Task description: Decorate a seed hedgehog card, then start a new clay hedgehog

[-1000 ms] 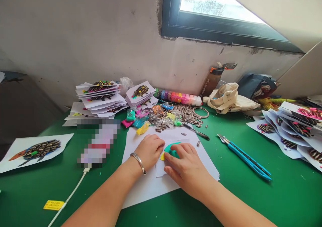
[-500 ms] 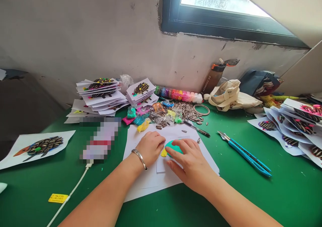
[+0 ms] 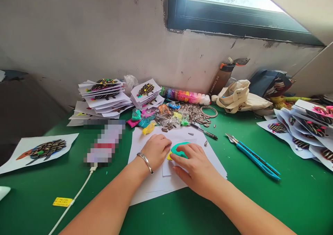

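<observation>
On a small white card [image 3: 167,169] lies a flat teal clay shape [image 3: 179,149], with a yellow clay piece [image 3: 169,156] at its left edge. My right hand [image 3: 194,160] is over the teal clay, its fingers apart and its index fingertip by the yellow piece. My left hand [image 3: 156,151], with a silver bangle at the wrist, rests at the card's left side; its fingers are bent together and their tips are partly hidden. Larger white sheets [image 3: 145,190] lie beneath the card.
Behind the sheets are bagged clay [image 3: 148,127], sunflower seeds [image 3: 197,114], a tape ring [image 3: 208,111] and a pen [image 3: 205,131]. A blue cutter [image 3: 255,157] lies right. Seed-picture stacks [image 3: 104,99] stand left and right [image 3: 299,131]. A white cable [image 3: 78,193] runs lower left.
The view has shifted slightly. My right fingers have moved a little over the clay, and more of the teal shape shows above them. My left hand is almost unchanged.
</observation>
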`<state>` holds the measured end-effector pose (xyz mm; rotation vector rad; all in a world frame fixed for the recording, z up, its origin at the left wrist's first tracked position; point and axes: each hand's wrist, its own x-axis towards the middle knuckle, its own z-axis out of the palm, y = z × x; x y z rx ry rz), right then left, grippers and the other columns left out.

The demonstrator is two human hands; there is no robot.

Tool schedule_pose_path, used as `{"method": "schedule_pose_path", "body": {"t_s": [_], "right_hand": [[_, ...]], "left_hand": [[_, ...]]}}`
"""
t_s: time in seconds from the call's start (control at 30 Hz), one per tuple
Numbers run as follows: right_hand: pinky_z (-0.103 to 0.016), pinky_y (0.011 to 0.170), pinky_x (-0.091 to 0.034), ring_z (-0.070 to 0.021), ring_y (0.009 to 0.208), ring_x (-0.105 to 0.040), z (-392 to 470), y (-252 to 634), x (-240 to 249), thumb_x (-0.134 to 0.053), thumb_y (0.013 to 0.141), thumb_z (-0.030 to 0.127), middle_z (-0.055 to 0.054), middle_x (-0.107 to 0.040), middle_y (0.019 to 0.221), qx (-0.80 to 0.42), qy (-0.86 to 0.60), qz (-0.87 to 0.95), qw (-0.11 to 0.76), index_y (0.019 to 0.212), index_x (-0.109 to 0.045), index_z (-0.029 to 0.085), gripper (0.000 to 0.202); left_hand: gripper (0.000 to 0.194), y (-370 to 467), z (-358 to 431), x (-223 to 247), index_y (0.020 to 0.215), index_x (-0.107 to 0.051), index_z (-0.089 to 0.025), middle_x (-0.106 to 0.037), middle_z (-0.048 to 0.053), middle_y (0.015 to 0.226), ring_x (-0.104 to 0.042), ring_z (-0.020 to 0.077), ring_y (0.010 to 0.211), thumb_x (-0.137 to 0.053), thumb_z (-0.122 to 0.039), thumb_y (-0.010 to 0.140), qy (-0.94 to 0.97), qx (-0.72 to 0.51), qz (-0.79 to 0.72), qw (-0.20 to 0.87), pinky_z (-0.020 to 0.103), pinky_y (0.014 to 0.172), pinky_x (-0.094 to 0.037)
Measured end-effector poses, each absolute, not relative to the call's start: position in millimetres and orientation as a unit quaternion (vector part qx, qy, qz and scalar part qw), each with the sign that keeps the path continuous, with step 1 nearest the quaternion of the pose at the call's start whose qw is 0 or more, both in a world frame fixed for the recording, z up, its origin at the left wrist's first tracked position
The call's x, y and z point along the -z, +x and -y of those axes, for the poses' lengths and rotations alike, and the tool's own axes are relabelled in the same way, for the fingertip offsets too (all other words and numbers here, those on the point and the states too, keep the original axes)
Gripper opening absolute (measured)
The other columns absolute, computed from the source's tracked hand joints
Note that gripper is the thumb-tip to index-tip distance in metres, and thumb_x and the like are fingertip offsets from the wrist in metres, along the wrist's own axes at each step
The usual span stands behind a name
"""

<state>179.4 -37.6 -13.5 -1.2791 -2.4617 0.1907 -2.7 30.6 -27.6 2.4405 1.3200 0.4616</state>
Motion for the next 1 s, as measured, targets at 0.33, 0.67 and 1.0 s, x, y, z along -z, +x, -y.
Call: {"method": "schedule_pose_path", "body": {"t_s": [0.33, 0.67, 1.0], "right_hand": [[-0.043, 0.089, -0.037, -0.0240, 0.102, -0.047, 36.6, 186.3, 10.0, -0.052, 0.091, 0.028, -0.008, -0.057, 0.114, -0.080, -0.452, 0.870, 0.179, 0.111, -0.064, 0.028, 0.023], [-0.044, 0.091, -0.036, -0.0243, 0.099, -0.047, 38.7, 175.5, 11.4, -0.057, 0.088, 0.033, -0.007, -0.060, 0.103, -0.068, -0.430, 0.887, 0.152, 0.106, -0.064, 0.025, 0.021], [-0.046, 0.092, -0.034, -0.0249, 0.099, -0.046, 39.8, 174.3, 8.3, -0.054, 0.089, 0.041, -0.007, -0.059, 0.107, -0.082, -0.441, 0.879, 0.162, 0.106, -0.063, 0.025, 0.025]], "left_hand": [[0.020, -2.7, -30.3, 27.1, 0.092, -0.069, -0.019, -0.065, 0.007, 0.094, -0.056, 0.0222, 0.092, -0.051, -0.014, 0.085, 0.856, -0.166, -0.460, 0.165, 0.035, 0.083, -0.045], [0.019, -2.1, -31.1, 26.0, 0.092, -0.069, -0.019, -0.065, 0.006, 0.095, -0.056, 0.0216, 0.092, -0.051, -0.015, 0.085, 0.856, -0.168, -0.457, 0.171, 0.035, 0.085, -0.045], [0.019, -1.6, -29.9, 23.5, 0.090, -0.069, -0.019, -0.065, 0.006, 0.095, -0.056, 0.0214, 0.091, -0.051, -0.014, 0.084, 0.852, -0.168, -0.461, 0.181, 0.035, 0.084, -0.045]]}}
